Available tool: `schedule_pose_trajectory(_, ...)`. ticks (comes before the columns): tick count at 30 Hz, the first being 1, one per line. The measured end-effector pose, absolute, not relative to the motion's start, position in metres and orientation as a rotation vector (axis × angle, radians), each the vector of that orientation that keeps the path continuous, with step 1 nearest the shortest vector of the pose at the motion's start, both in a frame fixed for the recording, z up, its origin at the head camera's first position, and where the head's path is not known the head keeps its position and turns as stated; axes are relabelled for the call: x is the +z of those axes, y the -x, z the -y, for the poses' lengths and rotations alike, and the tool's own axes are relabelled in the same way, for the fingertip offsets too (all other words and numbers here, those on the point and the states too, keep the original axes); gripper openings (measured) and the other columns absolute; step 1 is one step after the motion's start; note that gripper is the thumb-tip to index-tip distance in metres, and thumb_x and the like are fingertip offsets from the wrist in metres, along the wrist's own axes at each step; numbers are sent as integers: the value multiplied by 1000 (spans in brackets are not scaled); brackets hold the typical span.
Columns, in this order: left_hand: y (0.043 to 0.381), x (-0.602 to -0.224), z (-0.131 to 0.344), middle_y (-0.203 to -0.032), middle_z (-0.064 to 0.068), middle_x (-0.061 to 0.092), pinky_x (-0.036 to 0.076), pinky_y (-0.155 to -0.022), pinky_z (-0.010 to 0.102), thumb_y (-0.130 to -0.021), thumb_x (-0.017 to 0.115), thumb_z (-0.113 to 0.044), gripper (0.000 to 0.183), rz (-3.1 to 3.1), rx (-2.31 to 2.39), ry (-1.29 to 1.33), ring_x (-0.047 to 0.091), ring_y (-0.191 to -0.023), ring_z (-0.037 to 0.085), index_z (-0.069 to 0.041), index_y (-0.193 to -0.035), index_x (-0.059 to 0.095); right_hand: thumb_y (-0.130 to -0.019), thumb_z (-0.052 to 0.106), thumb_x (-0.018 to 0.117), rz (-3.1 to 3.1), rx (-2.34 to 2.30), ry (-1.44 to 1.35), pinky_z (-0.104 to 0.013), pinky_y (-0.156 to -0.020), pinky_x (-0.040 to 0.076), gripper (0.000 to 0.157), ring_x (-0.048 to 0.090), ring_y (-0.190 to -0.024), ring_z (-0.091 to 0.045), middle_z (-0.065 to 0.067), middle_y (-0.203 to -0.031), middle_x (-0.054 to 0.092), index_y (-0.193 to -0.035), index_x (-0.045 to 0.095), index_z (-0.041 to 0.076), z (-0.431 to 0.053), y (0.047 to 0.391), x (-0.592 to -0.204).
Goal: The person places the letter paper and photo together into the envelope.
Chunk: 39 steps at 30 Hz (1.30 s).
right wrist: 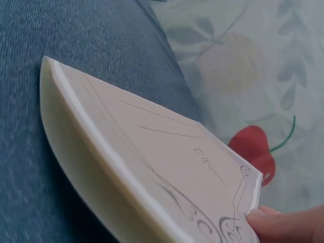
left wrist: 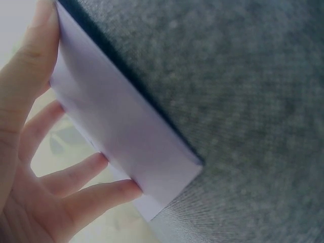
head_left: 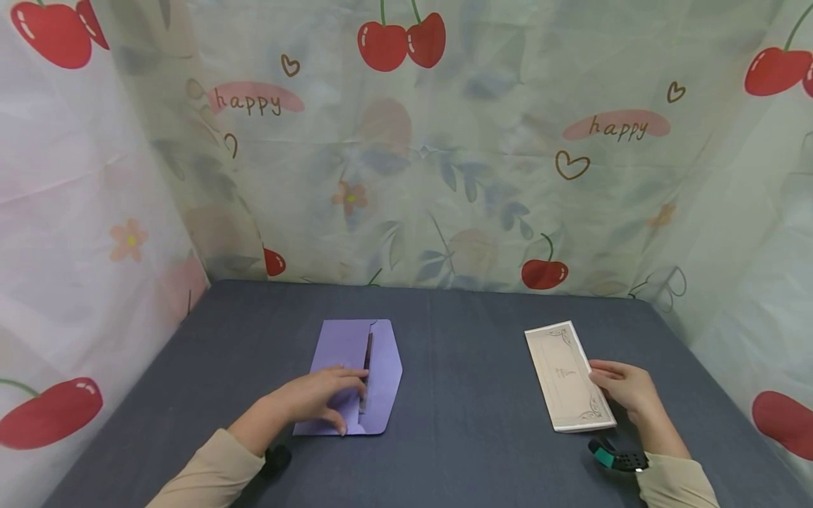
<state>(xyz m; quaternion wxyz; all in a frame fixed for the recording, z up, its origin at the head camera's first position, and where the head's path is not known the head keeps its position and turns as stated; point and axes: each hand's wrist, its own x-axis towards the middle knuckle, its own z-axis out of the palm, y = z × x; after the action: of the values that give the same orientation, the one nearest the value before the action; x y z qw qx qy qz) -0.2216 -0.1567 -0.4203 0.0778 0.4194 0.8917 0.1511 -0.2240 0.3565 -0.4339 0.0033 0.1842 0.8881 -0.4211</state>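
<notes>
A purple envelope [head_left: 386,381] lies on the table left of centre, its pointed flap spread out to the right. Along its pocket opening runs a dark slit. My left hand [head_left: 324,395] rests on the envelope, fingertips at the slit and thumb near the front edge. The left wrist view shows those fingers [left wrist: 76,174] spread and touching the paper. On the right, my right hand [head_left: 625,388] pinches the right edge of a cream folded card [head_left: 562,377] with ornate corner scrolls. In the right wrist view the leaves of the card [right wrist: 147,136] stand slightly apart at one side.
A dark grey cloth [head_left: 464,367] covers the table. Behind and at both sides hangs a curtain [head_left: 444,176] printed with cherries, leaves and "happy". A black and teal wristband [head_left: 616,457] is at my right wrist, with a dark one [head_left: 277,458] at the left.
</notes>
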Motion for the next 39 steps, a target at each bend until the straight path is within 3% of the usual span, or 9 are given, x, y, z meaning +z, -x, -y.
schedule_pose_trajectory(3,221,-420,157,-141,13,48,39,-102,50,-66,76,-35,52,-2671,452,-1255,46,-127,37,-14,-109,57,-90,19,60,-2781,-1343,-554,-30,-68,55,47,64,-87,-14,-29,-123,57,-128,50,-7,-352,224,-431)
schedule_pose_trajectory(11,222,-420,157,-141,13,47,38,-103,52,-67,76,-35,51,-2665,455,-1239,45,-128,37,-15,-109,57,-90,20,60,-2787,-1369,-485,-24,-66,54,48,63,-87,-8,-28,-125,57,-129,49,-6,-345,229,-431)
schedule_pose_trajectory(16,222,-421,157,-142,13,47,38,-103,52,-67,76,-35,51,-2665,453,-1237,45,-128,38,-15,-109,57,-89,25,62,-2809,-1388,-484,-19,-64,53,48,63,-88,-5,-23,-125,59,-129,52,1,-356,247,-457)
schedule_pose_trajectory(21,223,-422,157,-141,13,47,38,-103,51,-66,76,-37,51,-2671,449,-1249,45,-128,37,-15,-109,57,-89,33,62,-2861,-1372,-466,-25,-70,56,49,63,-87,-3,-20,-124,61,-129,54,6,-366,262,-480)
schedule_pose_trajectory(31,223,-424,157,-141,13,48,38,-104,51,-66,76,-36,52,-2681,441,-1261,45,-128,38,-15,-109,58,-86,28,66,-2779,-1484,-412,-16,-61,50,51,62,-85,-2,-22,-123,61,-128,54,3,-344,256,-461)
schedule_pose_trajectory(39,224,-425,158,-141,12,47,37,-104,51,-66,75,-39,51,-2669,462,-1260,45,-129,37,-16,-109,58,-88,31,64,-2820,-1450,-375,-26,-72,56,49,64,-90,-9,-21,-123,61,-129,54,5,-339,263,-470)
